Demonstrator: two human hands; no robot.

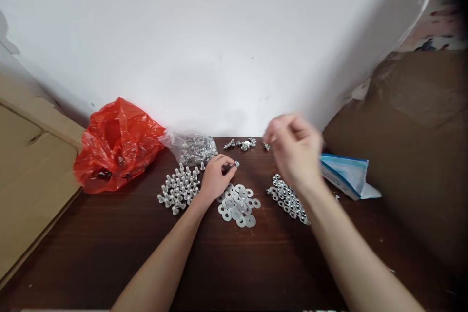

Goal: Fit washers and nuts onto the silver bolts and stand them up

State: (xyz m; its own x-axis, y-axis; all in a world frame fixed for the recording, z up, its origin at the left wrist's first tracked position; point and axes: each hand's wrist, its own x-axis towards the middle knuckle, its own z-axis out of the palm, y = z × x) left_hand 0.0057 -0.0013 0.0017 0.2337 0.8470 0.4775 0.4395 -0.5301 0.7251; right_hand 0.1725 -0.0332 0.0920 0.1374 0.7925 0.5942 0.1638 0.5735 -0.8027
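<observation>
Metal fastener (237,164) juts from pinching left hand (213,178); right hand (297,148) too blurred to tell.

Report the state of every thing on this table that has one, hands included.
Left hand: pinching a small metal piece
Right hand: raised, motion-blurred; grip unclear
Bolts: grouped, mostly upright
Washers: loosely piled, overlapping
Nuts: clustered close together
Red plastic bag: crumpled
Clear bag: filled with small metal parts
Blue-and-white packet: partly hidden
</observation>
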